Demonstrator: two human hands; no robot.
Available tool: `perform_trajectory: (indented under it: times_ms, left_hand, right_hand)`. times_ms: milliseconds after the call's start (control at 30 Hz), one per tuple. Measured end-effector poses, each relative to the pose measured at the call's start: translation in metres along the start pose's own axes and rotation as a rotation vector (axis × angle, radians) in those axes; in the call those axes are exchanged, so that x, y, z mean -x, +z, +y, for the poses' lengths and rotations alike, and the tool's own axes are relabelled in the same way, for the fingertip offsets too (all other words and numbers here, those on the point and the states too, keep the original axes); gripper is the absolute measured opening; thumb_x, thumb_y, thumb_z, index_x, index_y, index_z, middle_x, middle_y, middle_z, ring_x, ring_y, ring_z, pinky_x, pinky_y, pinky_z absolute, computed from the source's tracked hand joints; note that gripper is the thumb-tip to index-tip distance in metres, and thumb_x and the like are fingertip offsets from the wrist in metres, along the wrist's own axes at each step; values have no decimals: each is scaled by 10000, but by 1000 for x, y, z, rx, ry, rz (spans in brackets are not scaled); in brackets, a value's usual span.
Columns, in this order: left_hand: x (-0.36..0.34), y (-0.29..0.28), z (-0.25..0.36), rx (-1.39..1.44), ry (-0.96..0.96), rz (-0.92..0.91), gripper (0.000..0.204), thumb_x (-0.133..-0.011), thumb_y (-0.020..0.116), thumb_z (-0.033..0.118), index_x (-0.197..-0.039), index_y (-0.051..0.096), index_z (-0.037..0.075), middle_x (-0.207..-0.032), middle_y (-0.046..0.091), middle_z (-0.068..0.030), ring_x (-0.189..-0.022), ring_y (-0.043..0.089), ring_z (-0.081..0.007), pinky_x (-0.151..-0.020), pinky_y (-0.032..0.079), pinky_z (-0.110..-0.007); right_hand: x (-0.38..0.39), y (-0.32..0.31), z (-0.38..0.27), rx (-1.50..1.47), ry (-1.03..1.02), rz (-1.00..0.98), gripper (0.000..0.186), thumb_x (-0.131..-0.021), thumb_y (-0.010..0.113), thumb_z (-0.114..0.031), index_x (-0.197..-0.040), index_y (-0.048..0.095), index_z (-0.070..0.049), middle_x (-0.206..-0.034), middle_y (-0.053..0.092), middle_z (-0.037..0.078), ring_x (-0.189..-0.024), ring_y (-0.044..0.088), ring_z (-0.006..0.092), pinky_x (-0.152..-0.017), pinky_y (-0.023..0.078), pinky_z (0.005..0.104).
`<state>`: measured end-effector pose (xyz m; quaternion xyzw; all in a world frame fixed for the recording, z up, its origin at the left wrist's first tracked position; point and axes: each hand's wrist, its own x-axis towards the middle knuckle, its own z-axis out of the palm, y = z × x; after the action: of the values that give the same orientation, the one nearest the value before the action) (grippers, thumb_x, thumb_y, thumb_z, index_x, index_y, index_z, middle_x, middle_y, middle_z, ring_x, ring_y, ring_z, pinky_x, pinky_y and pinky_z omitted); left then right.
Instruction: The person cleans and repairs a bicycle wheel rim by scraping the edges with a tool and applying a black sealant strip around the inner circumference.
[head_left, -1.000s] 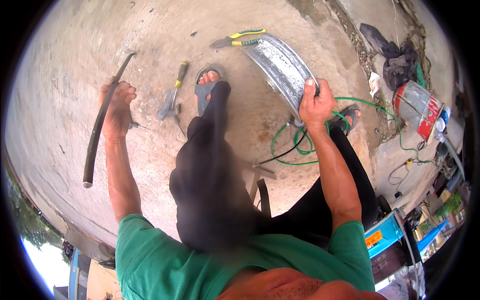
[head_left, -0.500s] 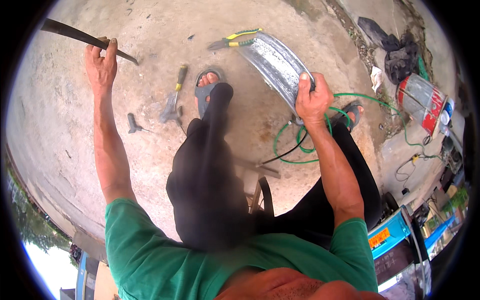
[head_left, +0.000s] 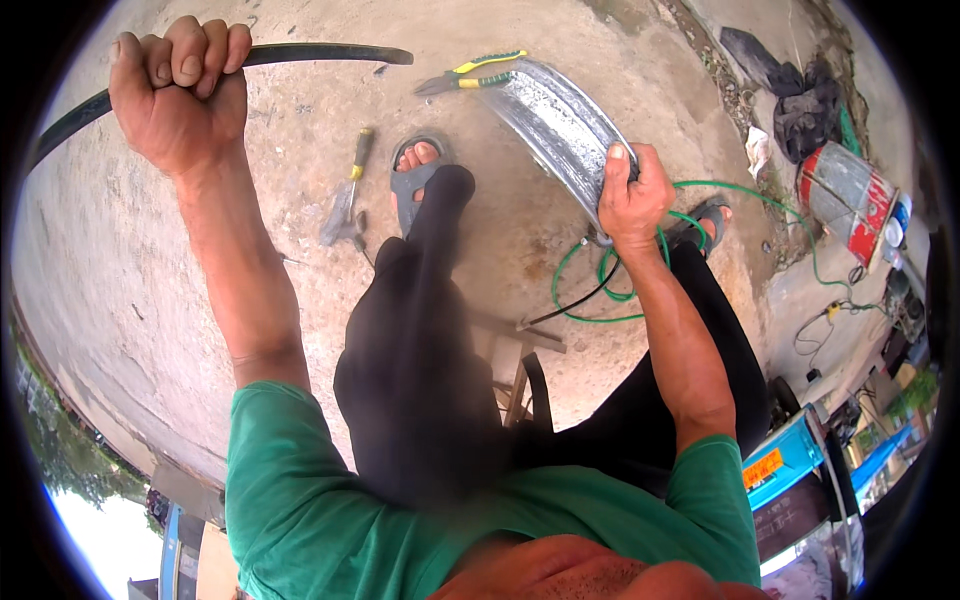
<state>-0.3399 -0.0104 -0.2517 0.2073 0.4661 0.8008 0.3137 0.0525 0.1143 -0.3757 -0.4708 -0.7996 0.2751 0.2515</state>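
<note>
My left hand (head_left: 185, 100) is raised at the far left, fingers closed round a long, black, slightly curved strip (head_left: 335, 53). One end of the strip points right; the other runs off toward the left rim. In my right hand (head_left: 636, 195) is the near end of a curved silvery metal channel (head_left: 560, 120), thumb on top. The channel's far end touches or overlaps the pliers (head_left: 480, 78) with yellow and green handles; I cannot tell which. A screwdriver (head_left: 361, 160) with a dark and yellow handle lies left of my sandalled foot (head_left: 408, 180).
Green hose (head_left: 560, 290) lies coiled by my right foot. A red and grey bucket (head_left: 848, 200) is tipped at the right, near dark cloth (head_left: 803, 120). Between my legs shows a small wooden frame (head_left: 517, 390). A blue box (head_left: 780, 465) stands at the lower right.
My left hand has risen toward me with the black strip, whose end has swung up and right. My left forearm now covers the T-shaped tool's handle. The metal channel has barely moved.
</note>
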Motion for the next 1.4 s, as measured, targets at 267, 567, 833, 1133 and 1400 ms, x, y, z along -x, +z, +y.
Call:
perform_trajectory:
  times_ms: [267,567,833,1133,1400]
  left_hand:
    - [32,42,-69,190,-23,151,533,-1098,404,426,-643,401,149,-582,409,-17,-540,309,-140,-626,329,-360]
    - [19,67,-74,206,10,354,527,-1083,504,460,-656,345,196,-554,328,36,-457,282,-106,-487,292,-297]
    - [19,16,-51,410,-46,-24,603,-1108,302,550,-663,424,161,-582,396,27,-494,304,-104,-570,333,-313]
    - [30,76,-63,230,80,228,348,-1097,463,347,-829,497,127,-726,533,-37,-631,515,-170,-686,484,-376]
    - [7,60,-83,373,120,-286,367,-1108,420,363,-873,513,98,-771,600,-100,-649,607,-260,-774,551,-463]
  right_hand:
    - [1,3,-6,42,55,-8,308,-948,685,-338,-887,683,-35,-740,655,178,-672,644,369,-628,501,441]
    - [3,1,3,36,27,-23,302,-969,674,-327,-904,673,-33,-720,640,160,-638,626,321,-611,493,422]
    - [2,4,-1,21,-49,0,367,-1023,610,-365,-913,649,-18,-695,606,182,-593,590,318,-584,462,431]
    - [9,10,-11,48,164,16,330,-1024,590,-305,-921,621,6,-742,623,208,-677,606,389,-647,476,460]
    - [0,4,-30,22,222,-60,377,-972,699,-359,-922,641,10,-767,670,186,-699,658,320,-666,512,424]
